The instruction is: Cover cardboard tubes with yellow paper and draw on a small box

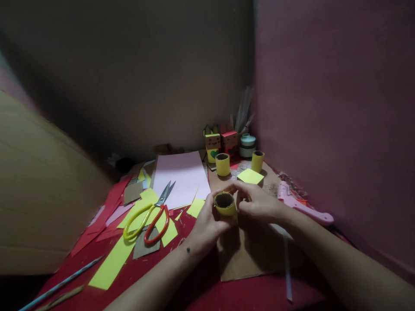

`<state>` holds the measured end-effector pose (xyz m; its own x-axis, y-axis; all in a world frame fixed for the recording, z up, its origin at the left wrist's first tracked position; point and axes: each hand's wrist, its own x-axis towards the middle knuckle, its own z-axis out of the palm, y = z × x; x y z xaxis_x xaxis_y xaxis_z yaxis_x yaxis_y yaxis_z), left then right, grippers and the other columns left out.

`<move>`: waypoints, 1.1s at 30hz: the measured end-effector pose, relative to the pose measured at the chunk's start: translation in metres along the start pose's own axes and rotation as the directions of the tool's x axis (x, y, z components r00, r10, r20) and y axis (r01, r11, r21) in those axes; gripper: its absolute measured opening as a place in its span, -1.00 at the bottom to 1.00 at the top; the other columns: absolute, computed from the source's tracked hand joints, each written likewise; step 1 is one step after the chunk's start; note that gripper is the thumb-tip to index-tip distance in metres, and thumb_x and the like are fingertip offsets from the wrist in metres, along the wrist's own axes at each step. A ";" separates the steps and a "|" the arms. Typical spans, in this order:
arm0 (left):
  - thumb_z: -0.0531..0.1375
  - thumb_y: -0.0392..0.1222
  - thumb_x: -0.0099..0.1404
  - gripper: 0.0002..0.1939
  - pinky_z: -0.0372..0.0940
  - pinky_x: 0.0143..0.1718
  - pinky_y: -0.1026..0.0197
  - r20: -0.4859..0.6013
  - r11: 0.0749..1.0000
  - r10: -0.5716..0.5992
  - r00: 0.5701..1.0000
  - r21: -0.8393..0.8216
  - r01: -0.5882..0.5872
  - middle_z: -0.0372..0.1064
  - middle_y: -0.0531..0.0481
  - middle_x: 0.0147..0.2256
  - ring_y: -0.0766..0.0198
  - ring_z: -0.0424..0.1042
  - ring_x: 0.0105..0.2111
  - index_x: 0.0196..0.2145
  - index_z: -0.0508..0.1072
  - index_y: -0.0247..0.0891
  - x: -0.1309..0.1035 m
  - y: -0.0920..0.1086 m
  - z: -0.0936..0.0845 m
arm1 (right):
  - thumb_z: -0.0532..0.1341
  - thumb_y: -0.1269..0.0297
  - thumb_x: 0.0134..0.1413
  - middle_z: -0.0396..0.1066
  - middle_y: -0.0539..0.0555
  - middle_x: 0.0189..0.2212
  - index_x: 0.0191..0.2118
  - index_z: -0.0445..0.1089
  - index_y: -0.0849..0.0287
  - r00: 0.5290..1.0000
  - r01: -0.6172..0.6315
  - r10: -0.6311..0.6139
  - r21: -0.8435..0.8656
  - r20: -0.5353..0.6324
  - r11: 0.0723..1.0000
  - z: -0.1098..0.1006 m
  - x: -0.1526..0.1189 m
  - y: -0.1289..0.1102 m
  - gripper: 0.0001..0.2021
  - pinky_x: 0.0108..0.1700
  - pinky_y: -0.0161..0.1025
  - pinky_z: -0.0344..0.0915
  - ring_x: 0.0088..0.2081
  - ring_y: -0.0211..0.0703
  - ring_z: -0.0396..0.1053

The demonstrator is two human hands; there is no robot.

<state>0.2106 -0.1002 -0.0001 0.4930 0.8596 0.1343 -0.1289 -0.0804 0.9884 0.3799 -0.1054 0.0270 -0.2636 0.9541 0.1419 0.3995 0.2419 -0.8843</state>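
A short cardboard tube covered in yellow paper [225, 210] is upright, its open end facing up. My left hand [207, 222] is closed around it from the left. On the other side, my right hand [256, 202] has its fingers curled against the tube's right and far side; some fingertips are hidden behind it. Just beyond the hands lies a yellow-topped box shape [250, 176]. Two more yellow tubes stand farther back, a wider tube [222, 166] and a narrower tube [257, 162]. Below the hands is a cardboard sheet [240, 263].
Scissors [158, 211] lie at left on yellow paper scraps [112, 265] and red strips [106, 216]. Behind them is a pink sheet [181, 177]. A pink glue gun [304, 207] rests at right, a glue stick [288, 270] in front. Small box figures [212, 147] stand at the back.
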 end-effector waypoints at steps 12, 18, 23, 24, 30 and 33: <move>0.31 -0.27 0.08 -0.33 0.33 -0.02 -0.02 -0.058 0.993 0.075 0.996 0.094 -0.069 0.38 -0.17 -0.04 0.01 0.43 -0.06 0.11 0.14 -0.25 0.003 -0.032 -0.001 | 0.29 0.47 -0.13 0.39 0.08 -0.15 -0.03 0.33 0.18 0.961 0.198 -0.221 0.140 0.169 0.970 0.010 0.000 0.004 -0.56 -0.11 -0.20 0.31 -0.14 -0.11 0.35; 0.20 -0.23 0.19 -0.37 0.18 0.14 -0.10 0.009 0.917 0.143 0.990 0.376 -0.136 0.21 -0.20 0.10 -0.01 0.25 0.11 0.16 0.05 -0.21 -0.011 -0.022 -0.015 | 0.35 0.33 -0.08 0.36 0.01 -0.21 -0.07 0.31 0.18 0.955 0.237 -0.250 0.097 0.162 0.967 0.016 -0.002 0.008 -0.60 -0.16 -0.24 0.30 -0.21 -0.18 0.32; 0.14 -0.28 0.21 -0.34 0.14 0.15 -0.11 0.048 0.848 0.120 0.992 0.515 -0.128 0.16 -0.20 0.13 0.00 0.20 0.15 0.21 -0.02 -0.17 -0.018 -0.010 -0.024 | 0.35 0.28 -0.08 0.36 0.00 -0.29 -0.15 0.31 0.18 0.979 0.174 -0.173 0.001 0.105 0.985 0.021 -0.005 0.010 -0.66 -0.26 -0.27 0.29 -0.29 -0.20 0.30; 0.15 -0.30 0.19 -0.32 0.15 0.14 -0.10 0.055 0.857 0.107 0.993 0.501 -0.120 0.19 -0.18 0.11 0.01 0.22 0.13 0.21 -0.01 -0.15 -0.018 -0.008 -0.025 | 0.33 0.28 -0.05 0.36 0.01 -0.29 -0.15 0.30 0.17 0.980 0.174 -0.172 -0.012 0.096 0.985 0.021 -0.005 0.010 -0.68 -0.26 -0.27 0.29 -0.29 -0.20 0.31; 0.33 -0.21 0.02 -0.28 0.25 0.03 -0.06 -0.059 0.928 -0.006 0.998 0.372 0.028 0.31 -0.08 0.02 -0.06 0.33 0.02 0.12 0.18 -0.05 -0.011 0.007 -0.021 | 0.31 0.29 -0.02 0.38 0.09 -0.21 -0.08 0.27 0.18 0.981 0.185 -0.175 -0.114 0.088 0.976 0.020 -0.008 0.009 -0.64 -0.18 -0.20 0.30 -0.22 -0.13 0.34; 0.30 -0.18 0.08 -0.49 0.31 -0.09 0.02 0.010 0.936 -0.049 0.999 0.348 0.043 0.39 -0.05 -0.10 0.00 0.40 -0.10 0.00 0.30 -0.05 -0.004 0.012 -0.020 | 0.31 0.30 -0.04 0.38 0.14 -0.14 -0.01 0.24 0.20 0.977 0.201 -0.185 -0.163 0.108 0.966 0.017 -0.008 0.006 -0.56 -0.11 -0.17 0.29 -0.14 -0.08 0.34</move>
<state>0.1899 -0.0943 0.0098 0.5074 0.8574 0.0863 0.1999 -0.2145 0.9561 0.3694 -0.1143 0.0134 -0.4267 0.8680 0.2540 0.4758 0.4543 -0.7531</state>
